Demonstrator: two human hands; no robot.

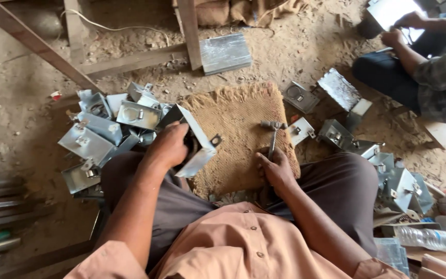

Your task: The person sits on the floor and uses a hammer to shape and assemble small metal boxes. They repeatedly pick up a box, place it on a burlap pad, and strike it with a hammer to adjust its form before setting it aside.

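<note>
A folded sheet-metal box [194, 142] is held in the left hand [169, 147], the grip closed around its near edge, so that the piece stands tilted on the left part of a coarse jute mat [238, 124] laid on the sandy floor [21, 129]. The right hand [274, 170] is wrapped about the handle of a hammer [273, 135], whose head rests on the mat at about one o'clock from that hand; the grip is shut on the handle.

The step in hand appears to be the positioning of the box for striking. The next move would call for the piece to be steadied flat on the mat and the hammer to be raised clear of the fingers.

The box is of bright, thin grey metal, open-sided, with a small perforated tab at its right corner. A heap of like metal pieces [104, 134] lies at ten o'clock from the mat, another heap [388, 175] at four o'clock. A seated co-worker [429, 67] is seen at two o'clock.
</note>
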